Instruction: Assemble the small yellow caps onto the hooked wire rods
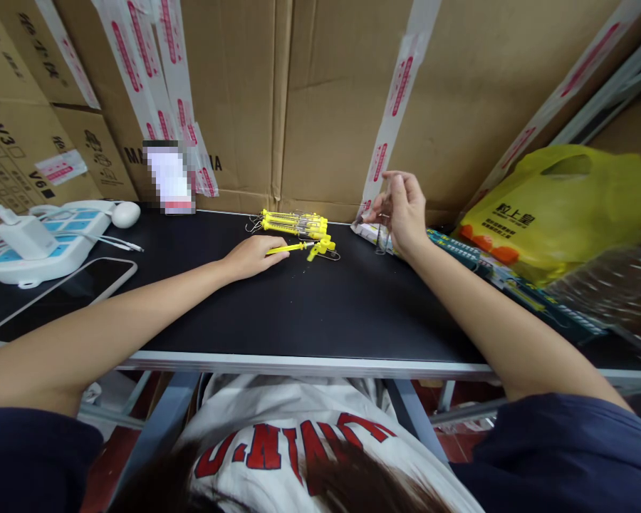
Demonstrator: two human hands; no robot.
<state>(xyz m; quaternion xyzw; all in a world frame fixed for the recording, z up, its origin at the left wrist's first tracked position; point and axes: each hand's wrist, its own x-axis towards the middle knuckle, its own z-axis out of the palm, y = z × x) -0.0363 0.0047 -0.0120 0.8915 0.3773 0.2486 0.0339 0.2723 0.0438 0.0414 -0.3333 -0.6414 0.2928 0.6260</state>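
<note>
My left hand is closed round a slim yellow plastic rod with a metal shaft, low over the black tabletop. At the rod's right end sits a yellow plastic piece with a curved wire hook beside it; whether the two are joined I cannot tell. Just behind lies a bundle of similar yellow rods with metal hooks at its left end. My right hand is raised to the right, fingertips pinched. A thin coiled wire appears to hang beneath those fingers, partly blurred.
A white power strip with cables and a phone lie at left. Another lit phone leans against the cardboard at the back. Printed boxes and a yellow plastic bag stand at right.
</note>
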